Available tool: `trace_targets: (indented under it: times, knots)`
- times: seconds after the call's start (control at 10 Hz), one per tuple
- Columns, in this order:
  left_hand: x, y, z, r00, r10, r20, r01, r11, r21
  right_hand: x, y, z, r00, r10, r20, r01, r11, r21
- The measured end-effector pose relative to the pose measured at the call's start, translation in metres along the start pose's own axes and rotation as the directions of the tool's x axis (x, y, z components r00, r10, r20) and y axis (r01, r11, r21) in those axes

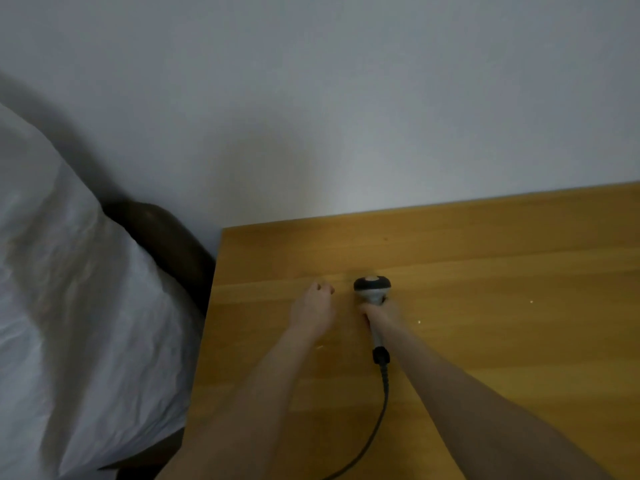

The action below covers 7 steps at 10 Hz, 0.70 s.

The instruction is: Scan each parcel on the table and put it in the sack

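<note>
My right hand grips the handle of a grey and black barcode scanner, whose head points away from me over the wooden table. Its black cable trails back toward me. My left hand hovers just left of the scanner with its fingers loosely curled and nothing in them. A large white sack stands off the table's left edge. No parcel shows on the table.
A dark brown chair back sits behind the sack, between it and the table's left corner. A plain pale wall rises behind the table's far edge.
</note>
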<state>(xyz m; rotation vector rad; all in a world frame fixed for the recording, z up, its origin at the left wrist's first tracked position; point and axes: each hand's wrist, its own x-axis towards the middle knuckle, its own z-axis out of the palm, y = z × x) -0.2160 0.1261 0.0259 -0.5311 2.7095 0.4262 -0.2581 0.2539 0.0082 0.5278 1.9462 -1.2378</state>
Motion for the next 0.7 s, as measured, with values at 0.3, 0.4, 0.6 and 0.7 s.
trace_targets:
  times: [0.3,0.4,0.6,0.7]
  knots:
    - [0.022,-0.002,0.013,0.999,0.02,0.029,-0.019,1.0,-0.02,0.017,0.003,0.002,1.0,0.014,0.008,-0.013,0.998,-0.066]
    - [0.027,-0.005,0.011,1.0,0.007,0.029,-0.006,1.0,-0.024,0.018,0.001,0.002,1.0,0.006,0.02,-0.004,0.997,-0.08]
    - [0.03,-0.004,0.002,0.999,0.006,0.037,-0.005,1.0,-0.013,0.019,0.001,-0.006,0.999,0.029,0.043,-0.026,0.997,-0.078]
    - [0.028,0.001,-0.004,1.0,0.017,0.023,-0.016,0.999,-0.042,0.017,-0.004,-0.014,1.0,0.024,-0.013,-0.026,0.984,-0.176]
